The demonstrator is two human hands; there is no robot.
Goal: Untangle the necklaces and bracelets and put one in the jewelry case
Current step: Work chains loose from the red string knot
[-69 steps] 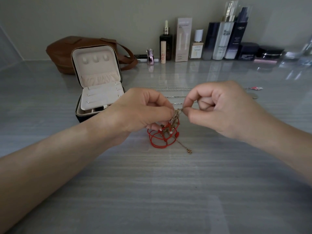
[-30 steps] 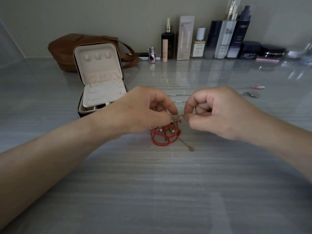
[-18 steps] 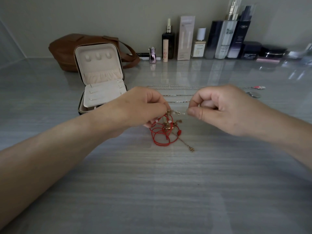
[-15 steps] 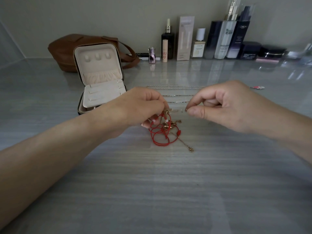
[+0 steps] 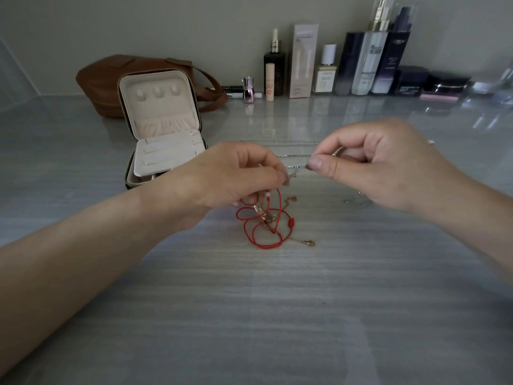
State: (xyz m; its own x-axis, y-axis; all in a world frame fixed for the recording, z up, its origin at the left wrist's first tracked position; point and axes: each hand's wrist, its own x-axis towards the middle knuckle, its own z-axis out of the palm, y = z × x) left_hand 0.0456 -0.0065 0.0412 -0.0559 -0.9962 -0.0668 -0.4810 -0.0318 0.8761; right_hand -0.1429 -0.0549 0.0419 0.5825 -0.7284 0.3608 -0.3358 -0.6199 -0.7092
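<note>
1. Nearest, the grey table [image 5: 249,315] fills the foreground, and both forearms reach in across it.
2. At centre the red cord [image 5: 261,232] lies in loose loops on the table. It is knotted up with a gold chain [image 5: 308,242], whose clasp end trails out to the right.
3. Just above the loops, the left hand [image 5: 230,176] has its fingers curled and grips the top of the red cord. A strand with a white bead hangs from under the fingers down to the heap.
4. Level with it, a small gap away, the right hand [image 5: 372,165] pinches a thin chain [image 5: 297,167] between thumb and forefinger. The chain runs toward the left fingertips and is too fine to follow further.
5. Behind the hands, silver chains [image 5: 277,140] lie straight across the table.
6. Farther back on the left, the case [image 5: 161,112] stands open with its lid upright, well apart from the cord.
7. Along the wall sit a brown bag [image 5: 105,79] and a row of bottles [image 5: 369,59].
</note>
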